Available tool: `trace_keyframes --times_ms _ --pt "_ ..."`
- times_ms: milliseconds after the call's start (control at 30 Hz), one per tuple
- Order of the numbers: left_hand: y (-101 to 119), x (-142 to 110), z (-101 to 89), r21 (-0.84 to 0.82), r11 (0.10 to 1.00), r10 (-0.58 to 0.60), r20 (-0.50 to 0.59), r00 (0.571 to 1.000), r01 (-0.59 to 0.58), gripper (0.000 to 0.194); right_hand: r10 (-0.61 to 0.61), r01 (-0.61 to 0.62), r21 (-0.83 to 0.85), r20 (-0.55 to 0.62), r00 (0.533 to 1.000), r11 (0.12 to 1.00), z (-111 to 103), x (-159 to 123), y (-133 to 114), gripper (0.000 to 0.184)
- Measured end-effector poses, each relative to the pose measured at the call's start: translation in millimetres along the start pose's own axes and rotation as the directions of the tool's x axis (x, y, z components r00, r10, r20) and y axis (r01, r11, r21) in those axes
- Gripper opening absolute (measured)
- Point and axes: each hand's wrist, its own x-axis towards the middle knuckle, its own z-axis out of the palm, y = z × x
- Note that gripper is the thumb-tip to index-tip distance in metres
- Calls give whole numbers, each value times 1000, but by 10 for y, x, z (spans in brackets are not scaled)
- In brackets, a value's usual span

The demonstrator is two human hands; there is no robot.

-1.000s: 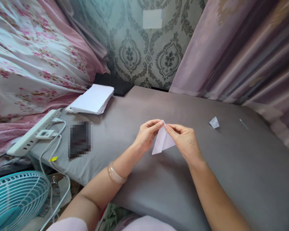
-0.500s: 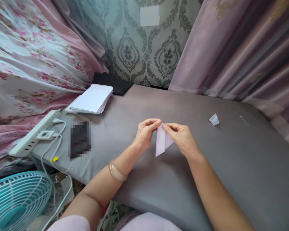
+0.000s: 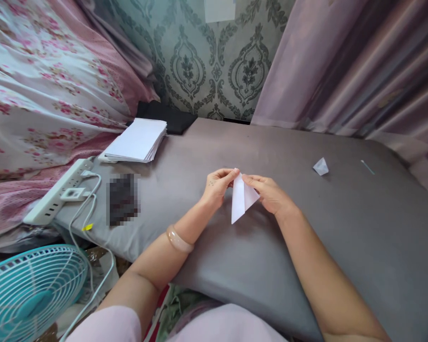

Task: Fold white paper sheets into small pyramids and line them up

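Note:
Between my two hands is a folded sheet of white paper, held up over the grey-covered surface. It has a pointed, kite-like shape with a crease down its middle and its lower tip hanging toward me. My left hand pinches its top corner between thumb and fingers. My right hand grips the upper right edge, thumb in front; the fingers behind the paper are partly hidden. Off to the right lies a small folded paper piece.
A stack of white paper lies at the back left beside a black folded item. A power strip with white cables runs along the left edge, near a blurred dark object. A blue fan stands lower left. A thin stick lies far right.
The view has tipped slightly downward. My right hand has turned a little and slid along the paper's edge, so more of the right flap shows. Both hands keep hold.

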Motion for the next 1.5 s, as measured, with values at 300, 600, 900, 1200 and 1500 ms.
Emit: trace_keyframes --times_ms 300,600,900,1200,1500 --pt "-39 113 -82 -24 998 -56 -63 996 55 27 97 -118 104 192 977 988 -28 97 153 29" --pt "-9 62 -66 22 988 -156 84 984 155 28 -28 -15 298 140 990 954 -232 224 204 25" --pt "-67 -22 -10 91 976 -215 236 948 198 28 -77 24 303 165 983 953 -359 260 241 27" --pt "-45 -36 4 65 961 -276 302 912 270 30 -101 44 284 189 977 958 -392 246 250 41" --pt "-92 -43 16 274 958 20 237 971 -86 28 -218 210 194 19 976 958 -277 326 285 51"
